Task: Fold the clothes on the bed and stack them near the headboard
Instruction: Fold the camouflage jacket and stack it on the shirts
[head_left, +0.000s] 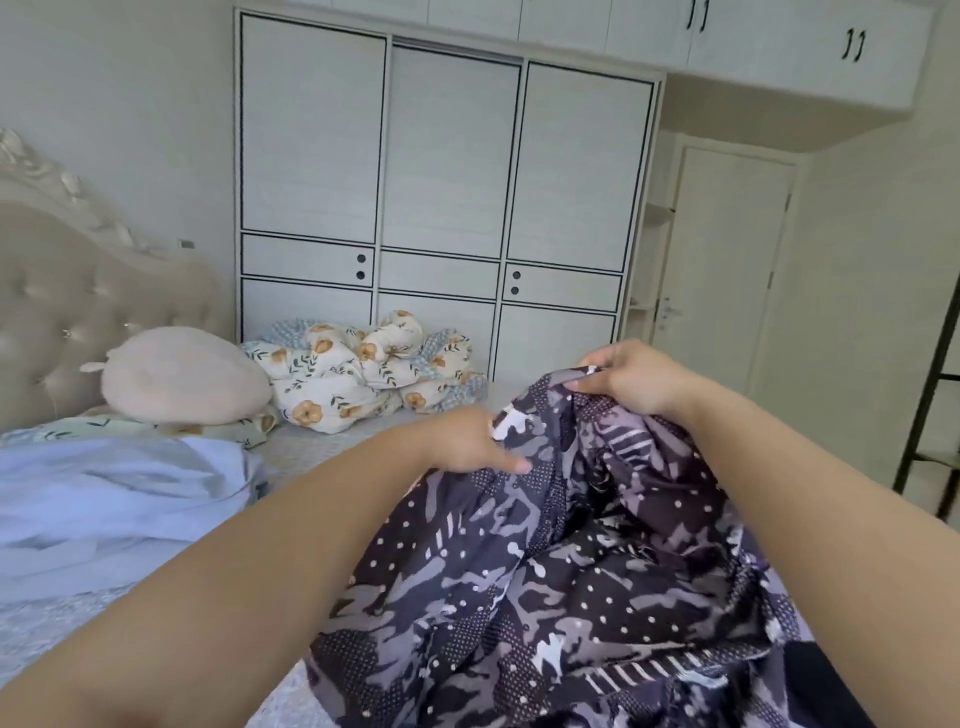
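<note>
A dark purple patterned garment (571, 561) with dots and grey shapes is bunched up in front of me, lifted over the bed (311, 447). My right hand (634, 384) pinches its top edge at the upper right. My left hand (467, 441) grips the cloth a little lower and to the left. A pale blue garment (114, 499) lies crumpled on the left side of the bed. The tufted beige headboard (57, 296) stands at the far left.
A round pink plush pillow (182, 384) lies by the headboard on a flat pillow. A floral quilt (363, 369) is heaped at the bed's far edge before the white wardrobe (441, 197). A door (727, 270) and a black rack (930, 405) are at right.
</note>
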